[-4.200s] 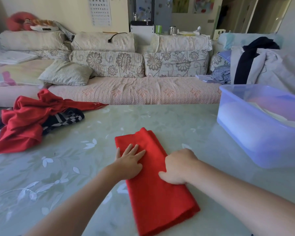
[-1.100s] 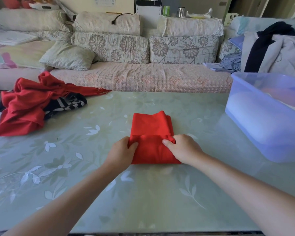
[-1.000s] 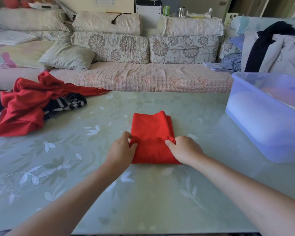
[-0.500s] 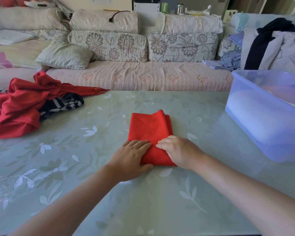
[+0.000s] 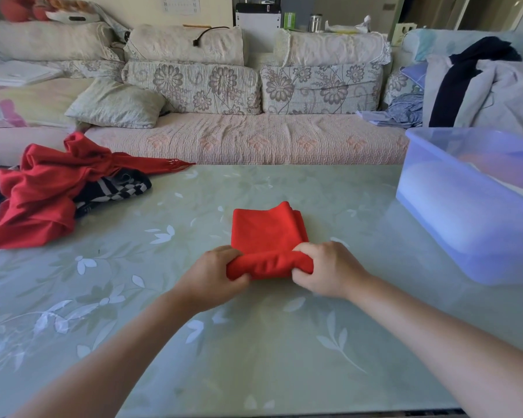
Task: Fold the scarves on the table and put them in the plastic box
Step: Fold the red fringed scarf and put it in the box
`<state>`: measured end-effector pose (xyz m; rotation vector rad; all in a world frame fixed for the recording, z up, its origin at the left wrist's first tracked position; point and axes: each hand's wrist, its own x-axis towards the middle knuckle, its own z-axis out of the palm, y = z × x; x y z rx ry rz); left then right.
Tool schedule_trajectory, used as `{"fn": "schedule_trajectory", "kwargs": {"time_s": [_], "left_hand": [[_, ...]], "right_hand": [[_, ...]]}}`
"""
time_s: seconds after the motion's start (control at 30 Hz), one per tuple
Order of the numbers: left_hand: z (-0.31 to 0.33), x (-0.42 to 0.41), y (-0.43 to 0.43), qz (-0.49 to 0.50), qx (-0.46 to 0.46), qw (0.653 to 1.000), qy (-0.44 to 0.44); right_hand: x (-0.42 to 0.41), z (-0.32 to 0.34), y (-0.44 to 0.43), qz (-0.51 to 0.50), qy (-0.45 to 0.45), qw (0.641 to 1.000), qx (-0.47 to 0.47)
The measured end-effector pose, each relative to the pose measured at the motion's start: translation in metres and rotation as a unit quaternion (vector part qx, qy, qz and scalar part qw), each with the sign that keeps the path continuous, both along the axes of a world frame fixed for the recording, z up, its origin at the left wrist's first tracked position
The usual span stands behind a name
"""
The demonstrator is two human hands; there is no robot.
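1. The left hand point(image 5: 212, 276) and right hand point(image 5: 329, 271) are gripping the near edge of the folded red scarf point(image 5: 267, 233) mid-tabletop point(image 5: 254, 357), fingers curling in, tips hidden.
2. The plastic box point(image 5: 465, 224), right, is running off-frame.
3. A checkered scarf point(image 5: 112, 191) is hiding partly under the crumpled red scarf point(image 5: 40, 200), far left.

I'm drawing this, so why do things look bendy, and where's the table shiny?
Head view: the wide-angle lens bends shapes near the edges, like the plastic box; glare whitens the table at lower left; the folded red scarf looks sharp.

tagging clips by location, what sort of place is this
Most likely a home living room: a long sofa with floral cushions, clothes heaped at its right end, and a table under a leaf-patterned cover.
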<state>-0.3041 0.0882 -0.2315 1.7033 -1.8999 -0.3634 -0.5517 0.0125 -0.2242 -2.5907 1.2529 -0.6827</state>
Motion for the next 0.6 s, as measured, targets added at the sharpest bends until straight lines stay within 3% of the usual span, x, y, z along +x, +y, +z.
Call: {"fn": "schedule_trajectory", "kwargs": {"time_s": [0.13, 0.2, 0.27, 0.33, 0.4, 0.5, 0.6], "left_hand": [[0.008, -0.009, -0.004, 0.108, 0.058, 0.986, 0.113], [0.009, -0.014, -0.009, 0.147, 0.089, 0.979, 0.110], [0.009, -0.018, -0.014, 0.176, 0.115, 0.974, 0.083], [0.006, -0.020, -0.018, 0.187, 0.093, 0.977, 0.040], [0.002, -0.020, -0.023, 0.155, -0.004, 0.988, -0.024], [0.003, -0.027, -0.028, 0.022, -0.164, 0.973, -0.162], [-0.006, -0.035, -0.023, -0.070, -0.197, 0.948, -0.240]], "right_hand": [[-0.006, 0.011, -0.011, -0.054, -0.045, 0.981, 0.179], [-0.003, 0.009, -0.017, -0.079, -0.078, 0.959, 0.262], [0.005, 0.005, -0.019, -0.116, -0.070, 0.952, 0.274], [0.011, 0.003, -0.019, -0.151, -0.026, 0.961, 0.230], [0.015, 0.002, -0.015, -0.170, 0.031, 0.977, 0.122], [0.016, -0.003, -0.013, -0.074, 0.068, 0.989, -0.108], [0.015, -0.009, -0.017, 0.043, 0.053, 0.975, -0.210]]}}
